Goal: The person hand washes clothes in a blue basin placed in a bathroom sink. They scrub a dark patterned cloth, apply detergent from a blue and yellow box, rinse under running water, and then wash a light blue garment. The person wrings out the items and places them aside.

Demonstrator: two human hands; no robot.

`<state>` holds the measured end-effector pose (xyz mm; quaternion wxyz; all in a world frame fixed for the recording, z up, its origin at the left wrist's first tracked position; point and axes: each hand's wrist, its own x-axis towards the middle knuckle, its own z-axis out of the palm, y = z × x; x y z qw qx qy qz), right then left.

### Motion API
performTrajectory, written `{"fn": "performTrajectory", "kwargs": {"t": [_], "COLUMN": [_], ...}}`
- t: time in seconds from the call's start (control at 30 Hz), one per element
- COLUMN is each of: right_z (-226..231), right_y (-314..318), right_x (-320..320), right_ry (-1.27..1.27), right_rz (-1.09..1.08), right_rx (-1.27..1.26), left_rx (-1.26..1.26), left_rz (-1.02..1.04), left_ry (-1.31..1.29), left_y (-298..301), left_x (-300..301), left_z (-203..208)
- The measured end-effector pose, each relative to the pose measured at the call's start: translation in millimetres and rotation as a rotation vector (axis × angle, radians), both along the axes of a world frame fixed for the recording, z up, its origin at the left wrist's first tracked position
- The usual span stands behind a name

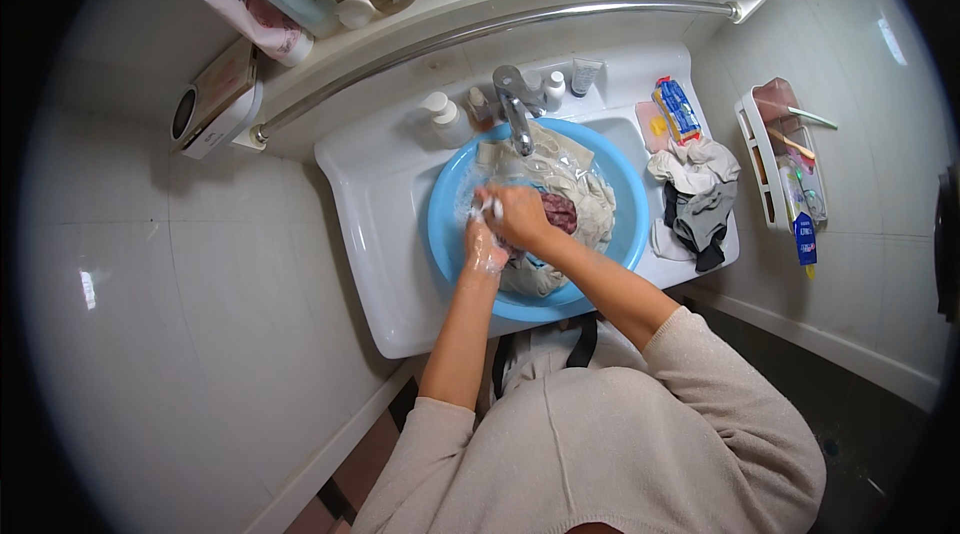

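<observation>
1. Blue basin point(620, 174) set in white sink point(370, 234), under chrome tap point(517, 114).
2. Left hand point(484, 246), wet and soapy, clenched on small white cloth point(487, 206) at basin's left side.
3. Right hand point(520, 214) closed over same cloth, pressed against left hand.
4. Pale soaked laundry point(580, 179) and one dark red garment point(560, 212) lying in basin just beside hands.
5. Heap of grey and white clothes point(695, 194) on sink's right edge, well apart from hands.
</observation>
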<state>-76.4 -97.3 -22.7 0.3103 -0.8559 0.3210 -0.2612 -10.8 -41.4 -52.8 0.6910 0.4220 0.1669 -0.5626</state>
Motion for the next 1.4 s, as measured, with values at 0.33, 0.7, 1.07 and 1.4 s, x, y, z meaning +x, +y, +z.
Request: {"fn": "performTrajectory", "kwargs": {"t": [0.33, 0.7, 1.07, 1.4], "right_z": [5.6, -5.5, 56.8, 35.0], "right_y": [33.2, 26.5, -48.0, -47.7], "right_x": [0.8, -2.8, -39.0, -86.9], "right_ry": [0.083, -0.049, 0.307, -0.282], "right_rz": [-0.002, -0.043, 0.432, -0.007], "right_rx": [0.030, 0.043, 0.392, 0.817], "left_rx": [-0.195, -0.031, -0.308, -0.013], "left_rz": [-0.145, -0.121, -0.389, -1.020], "left_ry": [-0.019, -0.014, -0.398, -1.618], "left_y": [24.9, 11.5, -7.5, 16.0], "left_x": [21.2, 13.6, 39.8, 29.7], "left_z": [-64.3, -32.6, 33.7, 17.5]}}
